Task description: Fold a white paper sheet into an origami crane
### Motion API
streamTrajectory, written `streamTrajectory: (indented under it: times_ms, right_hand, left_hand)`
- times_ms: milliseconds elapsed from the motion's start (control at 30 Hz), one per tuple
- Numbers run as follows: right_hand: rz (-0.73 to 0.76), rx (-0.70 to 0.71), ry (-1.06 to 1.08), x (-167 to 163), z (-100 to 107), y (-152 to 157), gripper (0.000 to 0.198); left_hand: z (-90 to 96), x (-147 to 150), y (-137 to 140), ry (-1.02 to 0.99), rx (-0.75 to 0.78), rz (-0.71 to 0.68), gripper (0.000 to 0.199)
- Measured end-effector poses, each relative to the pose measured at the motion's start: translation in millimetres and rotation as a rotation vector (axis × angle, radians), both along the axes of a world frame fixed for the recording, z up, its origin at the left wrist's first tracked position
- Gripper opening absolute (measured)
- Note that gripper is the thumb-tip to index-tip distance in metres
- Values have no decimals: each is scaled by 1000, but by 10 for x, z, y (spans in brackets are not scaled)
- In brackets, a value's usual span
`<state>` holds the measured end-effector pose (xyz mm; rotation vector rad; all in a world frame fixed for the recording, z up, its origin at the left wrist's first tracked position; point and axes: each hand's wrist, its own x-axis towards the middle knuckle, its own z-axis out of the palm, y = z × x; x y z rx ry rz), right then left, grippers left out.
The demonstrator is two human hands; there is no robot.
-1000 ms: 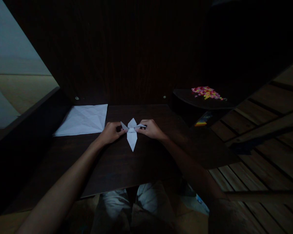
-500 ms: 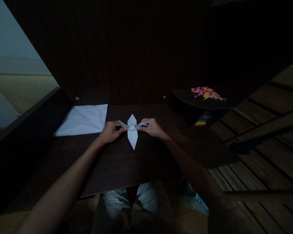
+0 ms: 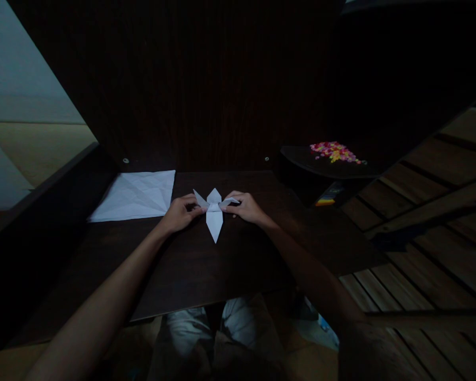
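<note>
Between my hands, above the dark desk (image 3: 198, 270), is a white origami paper figure (image 3: 214, 221) with pointed flaps at front and back and a narrow flap out to each side. My left hand (image 3: 181, 211) pinches its left side between thumb and fingers, with the left flap tilted upward. On the other side my right hand (image 3: 247, 207) grips the right flap the same way. Parts of the flaps are hidden behind my fingers.
Creased white paper sheets (image 3: 137, 196) lie on the desk at the left. A dark corner shelf (image 3: 301, 159) at the right bears a pile of small pink, red and yellow pieces (image 3: 335, 151). A dark panel (image 3: 206, 95) rises behind, and a raised edge (image 3: 43, 190) borders the left.
Both hands keep their pinch on the paper figure. Its left flap stands slightly more upright, and the front point has shifted a little left.
</note>
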<state>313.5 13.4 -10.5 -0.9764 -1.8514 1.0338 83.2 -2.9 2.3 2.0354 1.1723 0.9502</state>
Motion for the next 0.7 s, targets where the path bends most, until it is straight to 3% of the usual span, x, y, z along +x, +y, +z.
streamTrajectory:
  times_ms: [133, 333, 700]
  right_hand:
    - [2, -73, 87, -40, -5, -12, 27]
    - [3, -299, 302, -85, -36, -2, 30]
    - [-20, -296, 442, -109, 18, -53, 26]
  left_hand:
    - [4, 57, -30, -201, -148, -2, 18]
    - [19, 114, -76, -406, -393, 89, 21]
    - [42, 156, -103, -643, -411, 150, 32]
